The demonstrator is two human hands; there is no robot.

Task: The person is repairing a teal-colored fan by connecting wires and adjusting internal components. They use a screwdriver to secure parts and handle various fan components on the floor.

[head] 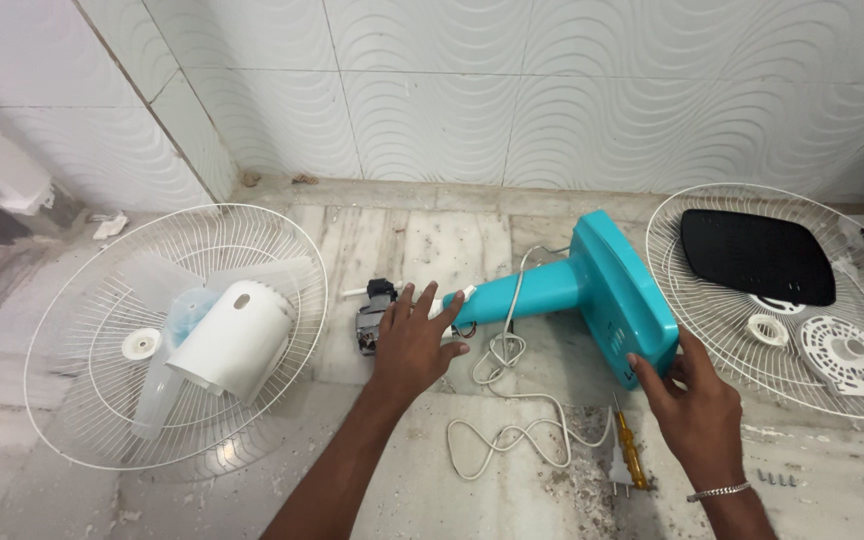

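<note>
A dismantled table fan lies on a marble floor. Its teal stand [592, 290] lies on its side in the middle, base toward the right. My left hand [414, 340] rests with spread fingers on the neck end of the stand, beside the bare fan motor [374, 315]. My right hand [692, 400] grips the lower edge of the teal base. A white power cord [507, 425] trails from the stand toward me and ends in a plug [620, 468].
A white wire grille [112, 400] at left holds a white motor cover [237, 340] and a translucent blade. Another grille [742, 360] at right holds a black panel [757, 255] and white plastic parts. A yellow-handled screwdriver [632, 450] and loose screws [777, 478] lie nearby. Tiled wall behind.
</note>
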